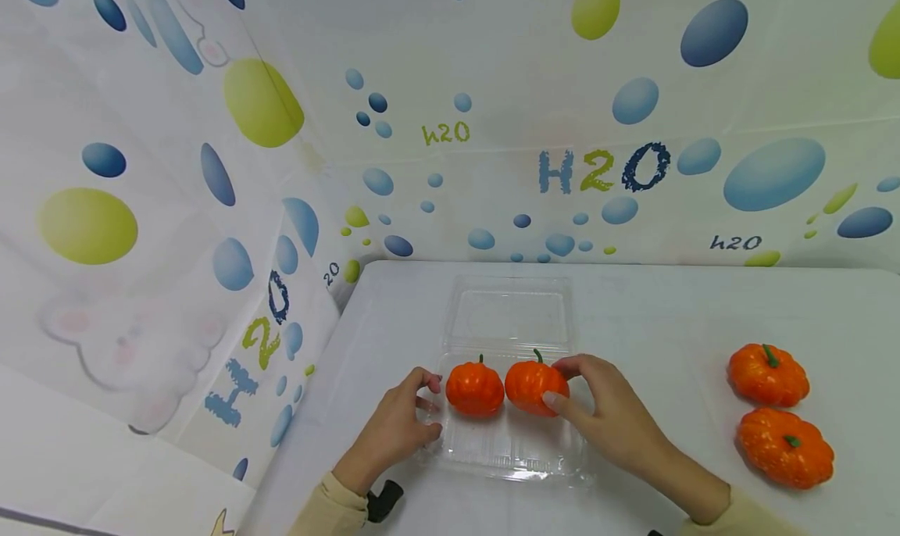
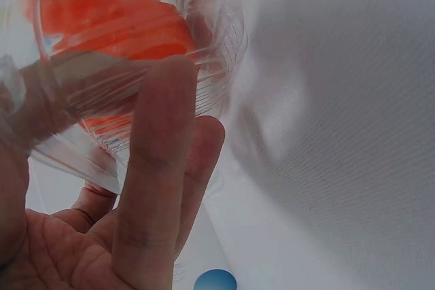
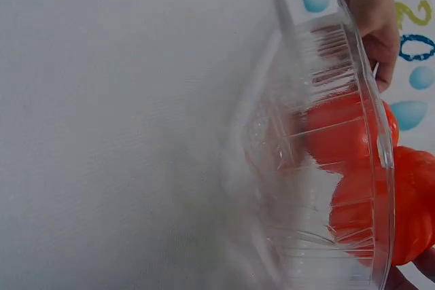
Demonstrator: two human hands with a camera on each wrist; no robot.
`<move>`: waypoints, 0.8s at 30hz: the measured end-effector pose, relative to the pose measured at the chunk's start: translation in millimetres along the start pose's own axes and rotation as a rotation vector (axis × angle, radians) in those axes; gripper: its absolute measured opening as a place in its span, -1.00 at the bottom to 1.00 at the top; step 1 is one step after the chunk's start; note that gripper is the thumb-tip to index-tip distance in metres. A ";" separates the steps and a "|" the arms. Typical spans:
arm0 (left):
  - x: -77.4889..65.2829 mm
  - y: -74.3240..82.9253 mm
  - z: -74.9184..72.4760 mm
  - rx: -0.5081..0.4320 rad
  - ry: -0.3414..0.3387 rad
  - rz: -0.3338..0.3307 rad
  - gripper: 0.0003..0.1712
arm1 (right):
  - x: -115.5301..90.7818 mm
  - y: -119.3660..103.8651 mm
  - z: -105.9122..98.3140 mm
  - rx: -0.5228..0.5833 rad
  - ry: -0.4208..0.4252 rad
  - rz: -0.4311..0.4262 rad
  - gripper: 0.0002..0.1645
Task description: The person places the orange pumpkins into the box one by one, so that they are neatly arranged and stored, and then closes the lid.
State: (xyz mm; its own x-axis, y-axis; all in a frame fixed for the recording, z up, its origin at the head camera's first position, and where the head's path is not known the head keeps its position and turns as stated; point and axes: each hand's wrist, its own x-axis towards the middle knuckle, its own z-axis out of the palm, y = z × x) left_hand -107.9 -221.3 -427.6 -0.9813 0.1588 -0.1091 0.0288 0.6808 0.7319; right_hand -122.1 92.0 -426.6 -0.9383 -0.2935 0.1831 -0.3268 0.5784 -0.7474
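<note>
I see the right pumpkin (image 1: 527, 387) inside the box (image 1: 478, 448), glossy orange and plump, its lobes rounded and its short green stem leaning at the top. Just beside it, in the left half of the box, is the left pumpkin (image 1: 474, 391), squat and deeply ribbed, stem upright. From my right wrist camera both bulge above the box's rim, their lower parts showing through the wall. My right hand (image 1: 606, 409) pinches the right pumpkin, thumb in front and fingers at its far side. My left hand (image 1: 399, 419) is at the left edge of the box, fingers parted, thumb well apart from the forefinger. The box is thin clear plastic, with fluted walls, rounded corners and bright glare along its near edge; its lid (image 1: 509, 317) lies folded back behind it, flat and see-through. Well to the right of the box I have the far pumpkin (image 1: 759, 384) and the near pumpkin (image 1: 791, 459), close together, both flattened, lobed and speckled with shine. Under the box the table (image 1: 647, 317) wears a white, finely woven cover; behind it hangs a creased sheet (image 1: 506, 67) printed with blue and green ovals.
</note>
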 end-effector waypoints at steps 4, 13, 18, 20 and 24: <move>0.3 -0.2 -0.1 -0.001 0.000 0.002 -0.46 | 0.3 0.9 3.4 -0.083 0.041 -0.068 -0.46; -0.1 -0.4 -0.2 0.007 0.001 -0.003 -0.46 | 2.1 4.9 12.1 -0.163 0.050 -0.089 -0.44; 0.3 -1.3 0.4 0.003 -0.003 -0.004 -0.46 | 2.4 8.0 17.1 -0.195 0.054 -0.094 -0.43; 0.5 -1.6 0.5 0.004 -0.004 -0.002 -0.46 | 2.9 9.4 18.7 -0.214 0.057 -0.095 -0.43; 0.5 -1.1 -0.1 0.004 -0.004 0.007 -0.46 | 4.4 9.9 19.4 -0.250 0.067 -0.104 -0.44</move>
State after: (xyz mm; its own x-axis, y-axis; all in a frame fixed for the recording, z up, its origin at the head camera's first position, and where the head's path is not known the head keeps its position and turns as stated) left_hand -108.5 -222.0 -428.4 -0.9803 0.1665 -0.1065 0.0367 0.6828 0.7297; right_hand -127.3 81.6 -445.6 -0.9011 -0.3148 0.2983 -0.4314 0.7205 -0.5429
